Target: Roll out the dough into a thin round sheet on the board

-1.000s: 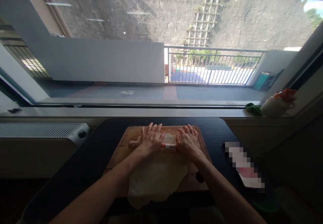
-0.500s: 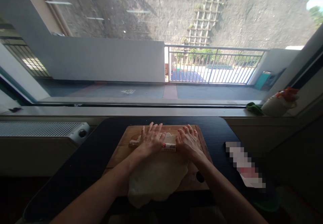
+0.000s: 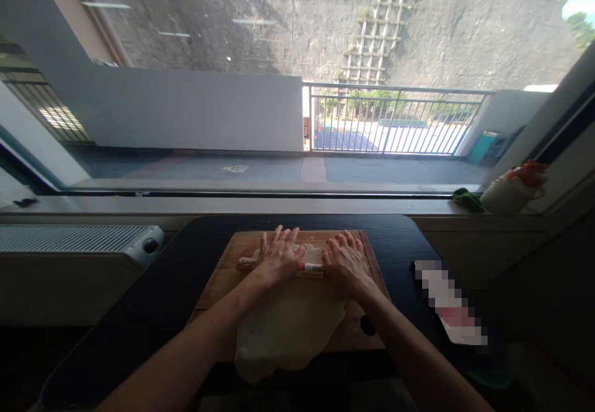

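Observation:
A wooden rolling pin (image 3: pixel 310 270) with a red and white label lies crosswise over a wide, thin sheet of dough (image 3: pixel 290 325). On its left part rests my left hand (image 3: pixel 279 254), palm down with fingers stretched forward. My right hand (image 3: pixel 346 257) lies flat over the right part, fingers extended and slightly apart. Both palms hide much of the pin; its left end sticks out past my left hand. Beneath the dough is a wooden cutting board (image 3: pixel 216 291). The dough's near edge hangs over the board's front edge.
The board stands on a black table (image 3: pixel 149 306) under a large window. At the table's right lies a blurred-out flat item (image 3: pixel 450 303). A white pot (image 3: pixel 506 195) and a green cloth-like thing (image 3: pixel 468 199) sit on the sill. A radiator (image 3: pixel 79 238) is at left.

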Demonstrator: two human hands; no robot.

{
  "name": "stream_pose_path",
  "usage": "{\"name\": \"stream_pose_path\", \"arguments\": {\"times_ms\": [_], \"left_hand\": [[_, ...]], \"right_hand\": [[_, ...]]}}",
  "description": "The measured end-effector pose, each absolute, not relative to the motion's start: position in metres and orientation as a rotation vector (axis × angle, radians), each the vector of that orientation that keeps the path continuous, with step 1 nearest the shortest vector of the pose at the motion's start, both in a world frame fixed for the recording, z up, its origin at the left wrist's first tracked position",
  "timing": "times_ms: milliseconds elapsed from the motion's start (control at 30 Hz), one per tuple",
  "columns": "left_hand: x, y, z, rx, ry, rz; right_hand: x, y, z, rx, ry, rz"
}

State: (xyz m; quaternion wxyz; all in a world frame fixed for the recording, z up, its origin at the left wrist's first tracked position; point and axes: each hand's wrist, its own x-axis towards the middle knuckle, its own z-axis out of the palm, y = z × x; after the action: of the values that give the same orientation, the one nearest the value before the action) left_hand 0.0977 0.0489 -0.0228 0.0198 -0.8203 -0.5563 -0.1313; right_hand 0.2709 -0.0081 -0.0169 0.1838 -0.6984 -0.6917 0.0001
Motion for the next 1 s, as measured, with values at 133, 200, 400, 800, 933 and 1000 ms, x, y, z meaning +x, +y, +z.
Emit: {"name": "stream_pose_path", "arguments": {"times_ms": [133,200,400,800,933,1000], "left_hand": [[0.087,0.024,-0.029,-2.55,-1.598,-0.417],[0.088,0.024,-0.029,-2.528,-1.611,-0.406],[0.1,0.052,-0.021,-2.552,-1.701,-0.337],[0.1,0.057,-0.028,-2.568,-1.79,-0.293],[0.1,0.058,-0.031,-2.58,-1.793,-0.287],[0.094,0.044,-0.035,-2.57,-1.687,-0.339]], "right_hand": [[0.263,-0.035,-0.025,-1.879,-1.99,-0.111],[0.262,-0.035,-0.025,-1.876,-1.995,-0.121],[0.271,-0.004,-0.016,-1.981,-1.936,0.004],[0.27,-0.006,-0.015,-2.005,-1.954,0.061],[0.269,-0.008,-0.015,-1.988,-1.952,0.035],[0.265,-0.023,-0.019,-1.908,-1.978,-0.066]]}}
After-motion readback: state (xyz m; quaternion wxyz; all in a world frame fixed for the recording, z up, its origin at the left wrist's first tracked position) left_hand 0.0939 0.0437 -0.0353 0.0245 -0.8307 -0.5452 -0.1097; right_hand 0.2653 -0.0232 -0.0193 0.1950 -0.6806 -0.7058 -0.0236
